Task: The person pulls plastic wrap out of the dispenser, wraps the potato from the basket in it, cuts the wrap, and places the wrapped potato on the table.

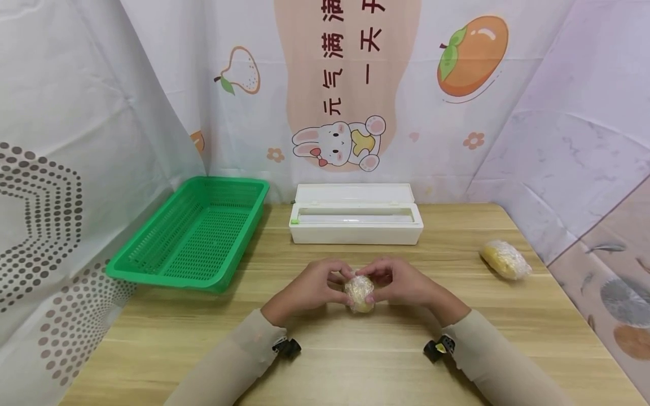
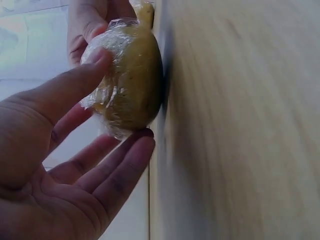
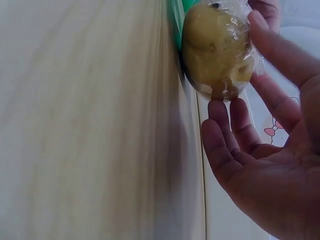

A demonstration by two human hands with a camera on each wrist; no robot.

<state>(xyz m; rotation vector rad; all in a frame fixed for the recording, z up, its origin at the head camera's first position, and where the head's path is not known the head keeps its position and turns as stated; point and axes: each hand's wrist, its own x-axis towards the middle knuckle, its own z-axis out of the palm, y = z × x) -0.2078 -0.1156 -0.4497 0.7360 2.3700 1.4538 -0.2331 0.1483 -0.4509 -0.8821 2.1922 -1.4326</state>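
A potato (image 1: 359,293) wrapped in clear cling film rests on the table, between both hands. My left hand (image 1: 322,285) holds it from the left, its thumb pressed on the bunched film in the left wrist view. From the other side my right hand (image 1: 398,282) grips it, thumb on the film and fingertips at its side. The right wrist view shows smooth film over the potato skin (image 3: 212,47) and crumpled film near the thumb. A white cling film dispenser (image 1: 355,234) stands behind the hands with its lid raised.
A green plastic basket (image 1: 231,270) with slotted sides sits on the table at the left. Toward the right edge lies another film-wrapped yellowish potato (image 1: 505,260). A printed curtain (image 1: 244,129) hangs behind the wooden table (image 1: 355,366).
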